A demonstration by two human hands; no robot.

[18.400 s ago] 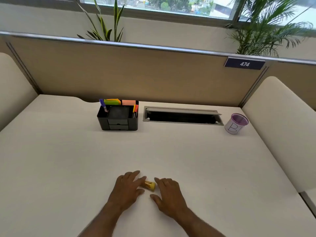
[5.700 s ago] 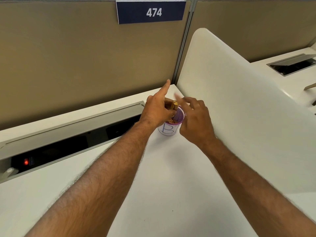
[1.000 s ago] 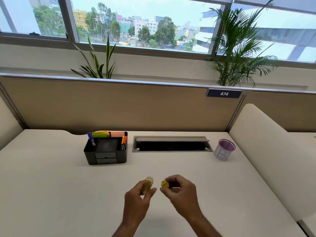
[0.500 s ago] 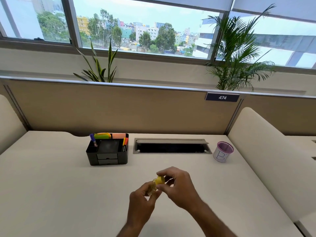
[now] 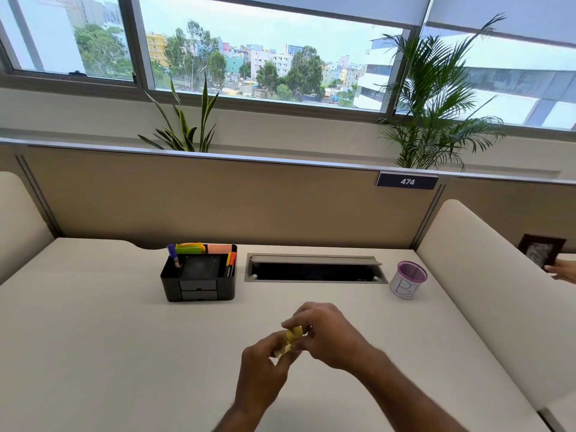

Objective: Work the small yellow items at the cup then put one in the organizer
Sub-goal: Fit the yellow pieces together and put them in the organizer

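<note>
Above the near middle of the desk, my left hand (image 5: 265, 366) pinches a small translucent yellow body (image 5: 283, 351). My right hand (image 5: 327, 335) grips a yellow cap (image 5: 294, 334) and holds it against the top of that body. Fingers hide most of both pieces, so I cannot tell how far the cap sits on. The black desk organizer (image 5: 199, 277) stands at the back left with pens and sticky notes in it. A white cup with a purple rim (image 5: 407, 279) stands at the back right, well away from both hands.
A grey cable tray (image 5: 314, 271) with its lid up lies between organizer and cup. Cream dividers (image 5: 486, 288) flank the desk and a tan partition closes the back. Another person's hand (image 5: 562, 271) holds a dark picture frame (image 5: 540, 254) beyond the right divider.
One second ago the body and the cap were apart, one in each hand. My hands have since come together and the cap now meets the body's top.
</note>
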